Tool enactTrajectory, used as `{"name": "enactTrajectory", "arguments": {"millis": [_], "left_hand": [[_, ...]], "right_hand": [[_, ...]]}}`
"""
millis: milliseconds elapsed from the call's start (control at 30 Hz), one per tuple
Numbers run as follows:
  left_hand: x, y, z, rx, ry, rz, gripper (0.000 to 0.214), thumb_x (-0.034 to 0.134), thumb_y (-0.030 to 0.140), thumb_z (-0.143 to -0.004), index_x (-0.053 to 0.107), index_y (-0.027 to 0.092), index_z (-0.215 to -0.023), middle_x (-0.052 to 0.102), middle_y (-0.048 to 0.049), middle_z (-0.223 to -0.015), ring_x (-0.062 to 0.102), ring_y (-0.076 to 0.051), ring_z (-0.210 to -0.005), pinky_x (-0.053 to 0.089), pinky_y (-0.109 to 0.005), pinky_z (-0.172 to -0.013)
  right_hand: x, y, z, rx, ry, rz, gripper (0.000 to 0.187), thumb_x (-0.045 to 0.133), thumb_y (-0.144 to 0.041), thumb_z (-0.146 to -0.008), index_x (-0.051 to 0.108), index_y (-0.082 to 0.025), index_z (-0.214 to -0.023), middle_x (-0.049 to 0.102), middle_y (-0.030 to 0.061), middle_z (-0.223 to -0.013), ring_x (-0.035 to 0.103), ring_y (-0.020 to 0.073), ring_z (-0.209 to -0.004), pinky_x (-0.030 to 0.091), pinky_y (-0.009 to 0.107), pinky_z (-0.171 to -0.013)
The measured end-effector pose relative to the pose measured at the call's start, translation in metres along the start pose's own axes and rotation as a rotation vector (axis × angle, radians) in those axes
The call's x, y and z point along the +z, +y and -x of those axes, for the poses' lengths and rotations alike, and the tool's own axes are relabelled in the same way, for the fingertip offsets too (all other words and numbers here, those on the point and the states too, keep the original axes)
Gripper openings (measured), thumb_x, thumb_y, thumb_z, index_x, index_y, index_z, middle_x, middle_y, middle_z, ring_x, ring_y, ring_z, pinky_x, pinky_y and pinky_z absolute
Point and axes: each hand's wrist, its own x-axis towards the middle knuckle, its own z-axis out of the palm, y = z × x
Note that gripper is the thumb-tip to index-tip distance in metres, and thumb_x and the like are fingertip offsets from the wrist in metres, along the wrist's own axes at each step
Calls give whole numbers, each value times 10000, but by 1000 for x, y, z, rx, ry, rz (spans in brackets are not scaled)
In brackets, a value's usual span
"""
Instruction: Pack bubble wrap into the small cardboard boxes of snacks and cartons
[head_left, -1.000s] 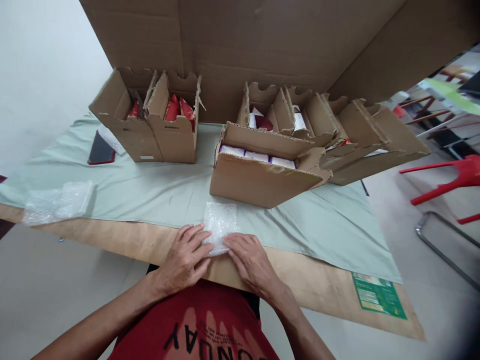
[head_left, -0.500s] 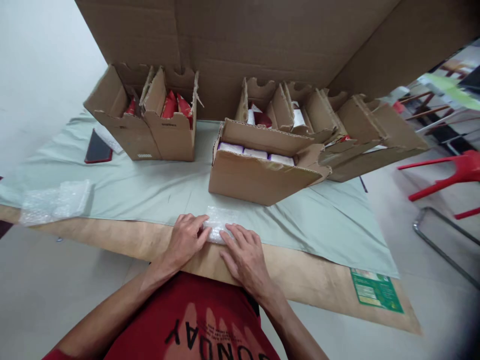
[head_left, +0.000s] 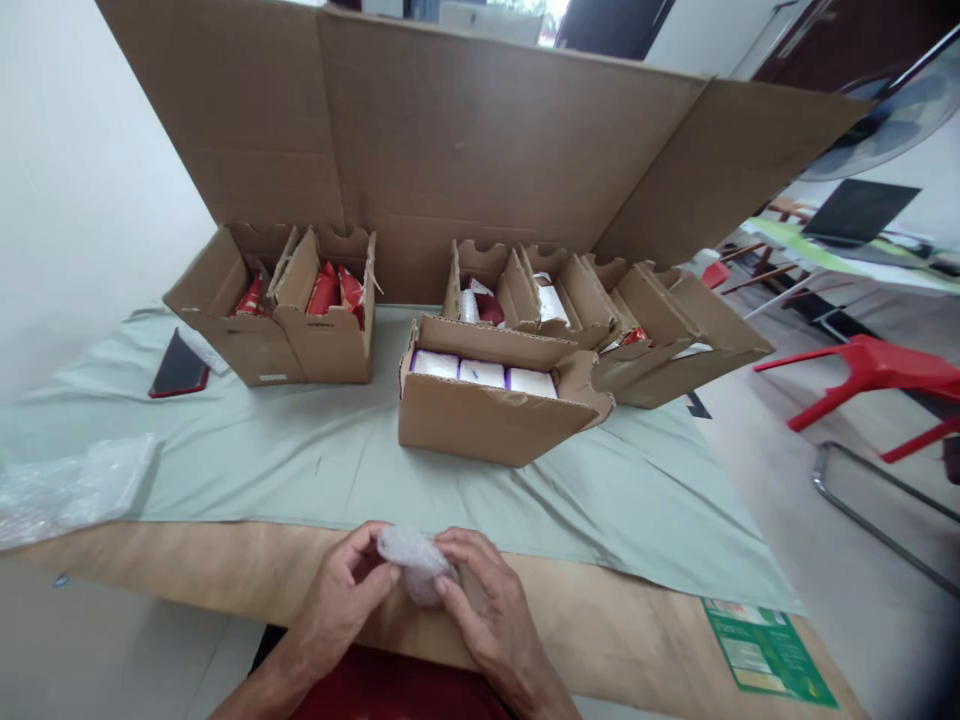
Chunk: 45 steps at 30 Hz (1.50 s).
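Bubble wrap point(head_left: 417, 568), now raised — between left hand point(head_left: 339, 592) and right hand point(head_left: 491, 600); grip narrow on it

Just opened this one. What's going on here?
The person's left hand and right hand together hold a small crumpled piece of bubble wrap at the near wooden edge of the table. A larger bubble-wrap bundle lies off to the left. Beyond the hands, an open cardboard box with three white-and-purple packs stands on the pale green cloth. Red packets sit in another box further left.
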Motion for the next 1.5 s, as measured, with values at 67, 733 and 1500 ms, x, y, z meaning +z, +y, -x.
{"name": "enactTrajectory", "arguments": {"millis": [67, 733, 1500], "left_hand": [[1, 1, -3, 23, -58, -52, 195, 747, 314, -794, 706, 192, -940, 721, -28, -874, 661, -199, -849, 529, -275, -795], [5, 20, -20, -243, 51, 472, 466, 965, 386, -611, 721, 163, -939, 758, -27, -773, 688, -158, -661, 540, -272, -688], [24, 36, 3, -165, -738, 460, 283, 826, 411, -783, 666, 179, -808, 612, -100, -1370, 602, -261, -1169, 407, -304, -893]], "right_hand": [[-10, 5, 1, 17, 27, 23, 322, 687, -227, -871, 703, -244, -1192, 728, 88, -1234, 687, 250, -1161, 553, 378, -1014], [-21, 18, -3, -266, 34, 295, 267, 566, -146, -939, 753, -271, -1082, 626, 94, -1430, 487, 323, -1426, 452, 536, -1087], [-13, 6, 20, 353, 132, -540, 545, 577, -662, -923, 715, -190, -1157, 759, 102, -1009, 718, 257, -908, 585, 342, -793]]}}
